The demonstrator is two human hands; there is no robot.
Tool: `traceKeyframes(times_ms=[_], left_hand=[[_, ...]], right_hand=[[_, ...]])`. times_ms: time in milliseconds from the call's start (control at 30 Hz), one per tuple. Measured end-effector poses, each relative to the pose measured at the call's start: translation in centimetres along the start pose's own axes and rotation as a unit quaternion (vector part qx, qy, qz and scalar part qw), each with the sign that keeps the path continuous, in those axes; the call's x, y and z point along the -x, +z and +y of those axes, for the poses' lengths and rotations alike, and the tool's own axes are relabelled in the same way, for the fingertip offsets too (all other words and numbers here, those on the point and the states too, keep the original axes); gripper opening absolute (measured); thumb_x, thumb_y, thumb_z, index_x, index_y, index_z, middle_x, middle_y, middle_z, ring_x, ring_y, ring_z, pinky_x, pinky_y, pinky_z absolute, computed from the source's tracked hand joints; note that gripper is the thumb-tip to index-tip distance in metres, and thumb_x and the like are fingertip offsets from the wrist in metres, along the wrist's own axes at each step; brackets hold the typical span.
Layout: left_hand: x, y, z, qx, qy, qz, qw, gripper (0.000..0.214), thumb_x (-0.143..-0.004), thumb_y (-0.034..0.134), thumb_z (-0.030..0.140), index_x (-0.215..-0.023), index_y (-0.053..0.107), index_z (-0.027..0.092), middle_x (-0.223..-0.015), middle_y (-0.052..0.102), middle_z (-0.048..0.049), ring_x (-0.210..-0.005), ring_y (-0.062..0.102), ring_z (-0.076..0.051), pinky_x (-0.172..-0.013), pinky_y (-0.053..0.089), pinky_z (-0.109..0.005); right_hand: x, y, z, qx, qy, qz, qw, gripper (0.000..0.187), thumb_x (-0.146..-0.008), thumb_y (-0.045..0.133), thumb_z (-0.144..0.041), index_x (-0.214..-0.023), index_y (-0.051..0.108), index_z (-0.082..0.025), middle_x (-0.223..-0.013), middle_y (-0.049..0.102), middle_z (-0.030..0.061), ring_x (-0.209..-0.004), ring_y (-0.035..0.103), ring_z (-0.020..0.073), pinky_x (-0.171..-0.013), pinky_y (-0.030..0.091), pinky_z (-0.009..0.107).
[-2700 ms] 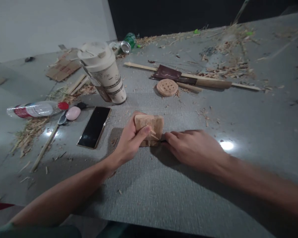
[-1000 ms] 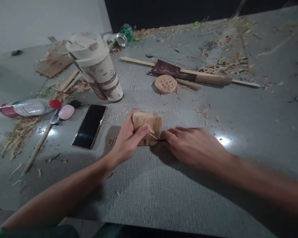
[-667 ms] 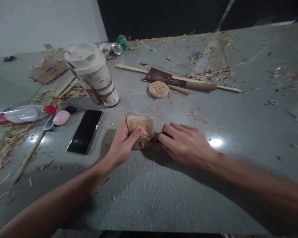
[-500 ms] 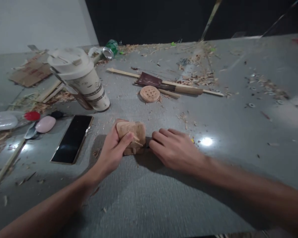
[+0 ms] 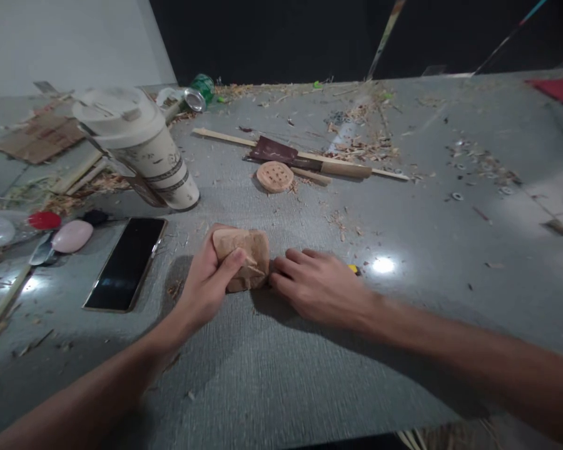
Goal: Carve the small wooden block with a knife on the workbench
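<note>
Currently carving step in hand: left hand (image 5: 205, 284) closed round wood block (image 5: 242, 257), thumb over its top, block resting on bench (image 5: 309, 375) near front centre. Right hand (image 5: 319, 289) curled low against block's right side, fingers bent on thin tool; blade hidden, probably small knife. Phone (image 5: 126, 262), lidded cup (image 5: 138, 145) to left. Next move, by judgement: steady brace, short controlled cut.

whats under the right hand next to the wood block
Under the right hand only a small yellow tip pokes out on the grey table. The rest is covered, as is where its fingers meet the wooden block.
</note>
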State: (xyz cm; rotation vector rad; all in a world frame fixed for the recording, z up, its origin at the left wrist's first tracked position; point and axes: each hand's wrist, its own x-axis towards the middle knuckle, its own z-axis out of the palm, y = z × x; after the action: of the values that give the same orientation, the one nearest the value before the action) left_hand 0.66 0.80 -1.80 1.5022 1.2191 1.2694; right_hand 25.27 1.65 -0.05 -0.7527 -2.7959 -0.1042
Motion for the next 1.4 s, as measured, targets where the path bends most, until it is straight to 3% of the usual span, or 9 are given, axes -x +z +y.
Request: traceKeyframes(times_ms=[133, 233, 700, 900, 1100, 1267, 1400], left_hand=[[-0.2, 0.1, -0.7, 0.056, -0.042, -0.012, 0.997, 0.034, -0.104, 0.075, 0.059, -0.108, 0.067, 0.027, -0.098, 0.064, -0.0012, -0.087, 0.06, -0.021, -0.079, 0.053, -0.036], [-0.1, 0.1, -0.9, 0.084, -0.058, -0.021, 0.995, 0.033, -0.105, 0.075, 0.058, -0.112, 0.067, 0.026, -0.101, 0.064, -0.0017, -0.091, 0.061, -0.021, -0.079, 0.054, -0.035], [-0.1, 0.0, 0.3, 0.034, -0.004, -0.035, 0.999, 0.034, -0.105, 0.074, 0.06, -0.11, 0.069, 0.026, -0.096, 0.066, -0.0017, -0.085, 0.06, -0.021, -0.074, 0.051, -0.035], [-0.1, 0.0, -0.4, 0.044, 0.0, -0.022, 0.999, 0.029, -0.107, 0.073, 0.056, -0.114, 0.07, 0.028, -0.103, 0.066, -0.0012, -0.092, 0.061, -0.02, -0.081, 0.052, -0.035], [-0.4, 0.2, -0.9, 0.073, -0.031, -0.014, 0.997, 0.033, -0.105, 0.076, 0.057, -0.109, 0.069, 0.026, -0.097, 0.063, -0.0003, -0.087, 0.059, -0.019, -0.078, 0.051, -0.032], [-0.2, 0.3, -1.1, 0.096, -0.047, -0.008, 0.994, 0.033, -0.106, 0.075, 0.057, -0.114, 0.069, 0.026, -0.103, 0.065, -0.0012, -0.092, 0.061, -0.02, -0.082, 0.054, -0.032], [-0.3, 0.2, -0.4, 0.059, -0.027, -0.014, 0.998, 0.031, -0.106, 0.074, 0.056, -0.111, 0.07, 0.026, -0.102, 0.067, -0.0024, -0.092, 0.062, -0.022, -0.084, 0.055, -0.035]], right_hand=[[-0.1, 0.0, 0.8, 0.016, 0.009, 0.066, 0.998, 0.032, -0.118, 0.051, -0.025, -0.091, 0.068, -0.02, -0.087, 0.066, 0.0041, -0.079, 0.052, 0.0202, -0.069, 0.037, 0.039], [-0.3, -0.2, 1.4, 0.012, 0.006, 0.083, 0.996, 0.033, -0.117, 0.051, -0.024, -0.088, 0.067, -0.02, -0.086, 0.064, 0.0032, -0.078, 0.05, 0.0202, -0.068, 0.037, 0.039], [-0.4, -0.5, 1.3, -0.035, -0.01, 0.03, 0.999, 0.03, -0.117, 0.048, -0.023, -0.093, 0.066, -0.02, -0.089, 0.067, 0.0036, -0.08, 0.055, 0.0199, -0.07, 0.037, 0.039], [0.1, 0.2, 0.4, -0.027, -0.041, 0.026, 0.998, 0.024, -0.115, 0.057, -0.024, -0.094, 0.068, -0.02, -0.09, 0.07, 0.0029, -0.081, 0.054, 0.0193, -0.069, 0.034, 0.038], [0.1, 0.2, 1.1, 0.012, -0.001, 0.082, 0.997, 0.032, -0.116, 0.055, -0.024, -0.087, 0.066, -0.021, -0.084, 0.064, 0.0033, -0.082, 0.049, 0.021, -0.07, 0.034, 0.039], [-0.2, -0.2, 1.2, 0.014, 0.018, 0.058, 0.998, 0.027, -0.114, 0.057, -0.019, -0.088, 0.065, -0.02, -0.088, 0.065, 0.0039, -0.082, 0.05, 0.0214, -0.071, 0.035, 0.039], [-0.4, -0.5, 1.0, -0.001, 0.012, 0.028, 1.0, 0.023, -0.113, 0.057, -0.02, -0.091, 0.065, -0.02, -0.089, 0.067, 0.004, -0.081, 0.053, 0.0208, -0.07, 0.035, 0.039]])
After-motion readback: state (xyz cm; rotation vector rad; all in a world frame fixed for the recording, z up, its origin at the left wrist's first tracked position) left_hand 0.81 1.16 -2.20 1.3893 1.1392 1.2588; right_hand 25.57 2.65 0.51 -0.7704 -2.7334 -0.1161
